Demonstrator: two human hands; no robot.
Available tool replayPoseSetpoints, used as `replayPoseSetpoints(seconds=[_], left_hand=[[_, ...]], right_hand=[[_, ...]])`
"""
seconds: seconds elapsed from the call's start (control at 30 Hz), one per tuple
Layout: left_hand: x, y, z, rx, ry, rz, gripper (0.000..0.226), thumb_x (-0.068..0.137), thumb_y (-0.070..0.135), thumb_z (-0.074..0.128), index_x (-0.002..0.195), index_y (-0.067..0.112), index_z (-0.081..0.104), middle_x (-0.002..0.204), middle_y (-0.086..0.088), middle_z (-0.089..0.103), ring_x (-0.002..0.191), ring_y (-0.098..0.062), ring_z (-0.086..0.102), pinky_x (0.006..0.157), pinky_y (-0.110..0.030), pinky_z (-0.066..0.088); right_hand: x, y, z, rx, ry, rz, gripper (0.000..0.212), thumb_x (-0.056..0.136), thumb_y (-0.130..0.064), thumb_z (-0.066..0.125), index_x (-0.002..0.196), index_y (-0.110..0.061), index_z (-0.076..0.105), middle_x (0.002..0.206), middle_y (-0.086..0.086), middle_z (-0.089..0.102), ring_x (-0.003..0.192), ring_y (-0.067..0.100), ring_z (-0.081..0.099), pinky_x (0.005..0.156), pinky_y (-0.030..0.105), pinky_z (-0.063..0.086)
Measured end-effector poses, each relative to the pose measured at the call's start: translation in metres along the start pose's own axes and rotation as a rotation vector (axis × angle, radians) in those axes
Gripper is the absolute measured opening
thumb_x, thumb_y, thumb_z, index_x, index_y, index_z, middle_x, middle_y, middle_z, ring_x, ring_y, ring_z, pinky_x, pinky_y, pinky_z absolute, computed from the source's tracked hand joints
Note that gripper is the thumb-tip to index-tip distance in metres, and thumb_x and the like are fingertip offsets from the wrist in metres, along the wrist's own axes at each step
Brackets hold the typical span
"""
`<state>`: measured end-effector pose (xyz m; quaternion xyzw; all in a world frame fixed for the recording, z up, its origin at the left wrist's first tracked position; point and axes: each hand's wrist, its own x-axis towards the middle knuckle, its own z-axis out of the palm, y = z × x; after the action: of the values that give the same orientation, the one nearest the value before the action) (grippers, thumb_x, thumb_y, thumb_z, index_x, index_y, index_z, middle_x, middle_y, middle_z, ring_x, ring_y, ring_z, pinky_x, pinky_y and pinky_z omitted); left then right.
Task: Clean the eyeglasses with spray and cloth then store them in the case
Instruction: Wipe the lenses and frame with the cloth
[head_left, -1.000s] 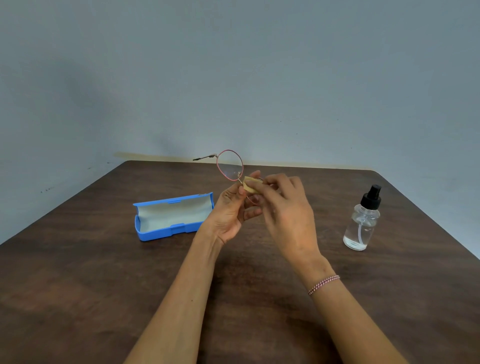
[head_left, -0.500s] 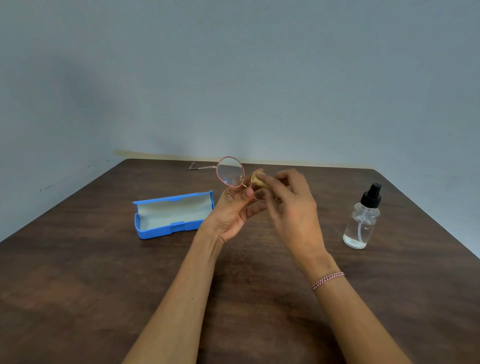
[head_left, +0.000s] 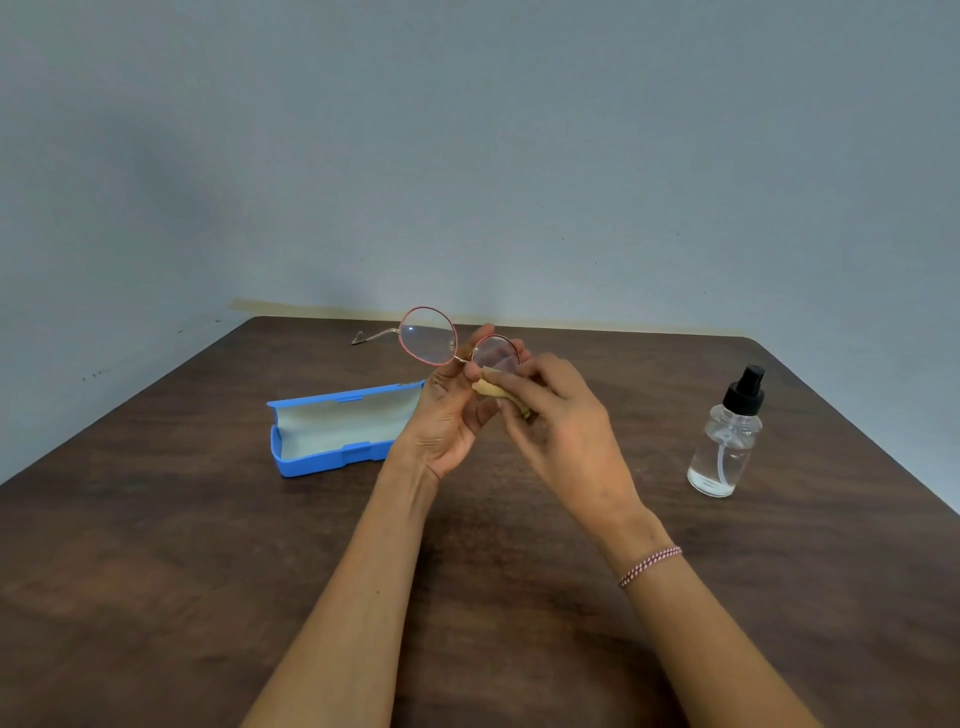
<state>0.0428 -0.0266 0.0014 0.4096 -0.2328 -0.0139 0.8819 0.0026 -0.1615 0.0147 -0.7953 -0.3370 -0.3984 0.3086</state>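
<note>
Left hand (head_left: 447, 415): centre of frame, thumb and fingers curled, eyeglasses (head_left: 428, 338) pinched at the bridge.
Right hand (head_left: 561, 426): just beside it, a folded tan cloth (head_left: 493, 391) pinched in the fingertips and held at the lower rim of one lens.
Eyeglasses: held up above the table (head_left: 156, 571), one temple extended toward the left. Judged light, thin-wired and easily bent, with lenses easily smeared; best gripped at bridge or rim.
Case (head_left: 332, 431): blue, open, centre left.
Spray bottle (head_left: 727, 436): right, well apart.

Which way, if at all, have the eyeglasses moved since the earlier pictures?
Yes. The eyeglasses, in the left hand, shifted left: one lens now sits above the right end of the blue case, and the second lens now shows.
</note>
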Motion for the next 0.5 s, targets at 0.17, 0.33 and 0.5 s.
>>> replayPoseSetpoints(seconds=[0.17,0.33,0.5], left_hand=[[0.001,0.002,-0.001,-0.057,-0.023,0.049,0.056,0.049,0.037,0.090,0.101,0.026,0.073,0.106,-0.006,0.071,0.103,-0.020,0.066,0.074,-0.026,0.057],[0.001,-0.003,-0.001,-0.005,-0.040,-0.018,0.057,0.050,0.040,0.089,0.102,0.025,0.072,0.107,-0.007,0.071,0.100,-0.018,0.067,0.074,-0.025,0.058],[-0.001,-0.004,0.001,0.035,-0.068,-0.097,0.055,0.051,0.039,0.089,0.102,0.026,0.074,0.102,0.001,0.072,0.092,-0.013,0.069,0.071,-0.024,0.058]], right_hand=[[0.001,0.005,-0.004,-0.039,0.004,0.016,0.024,0.080,-0.006,0.063,0.104,-0.008,0.068,0.088,0.005,0.055,0.084,0.017,0.053,0.074,0.021,0.045],[0.001,0.013,-0.007,-0.111,0.077,0.116,0.023,0.079,-0.004,0.069,0.102,-0.004,0.068,0.086,0.007,0.054,0.078,0.019,0.054,0.065,0.023,0.046],[0.002,0.012,-0.006,-0.081,0.095,0.144,0.024,0.084,-0.005,0.065,0.107,-0.005,0.067,0.088,0.008,0.054,0.078,0.020,0.054,0.065,0.029,0.049]])
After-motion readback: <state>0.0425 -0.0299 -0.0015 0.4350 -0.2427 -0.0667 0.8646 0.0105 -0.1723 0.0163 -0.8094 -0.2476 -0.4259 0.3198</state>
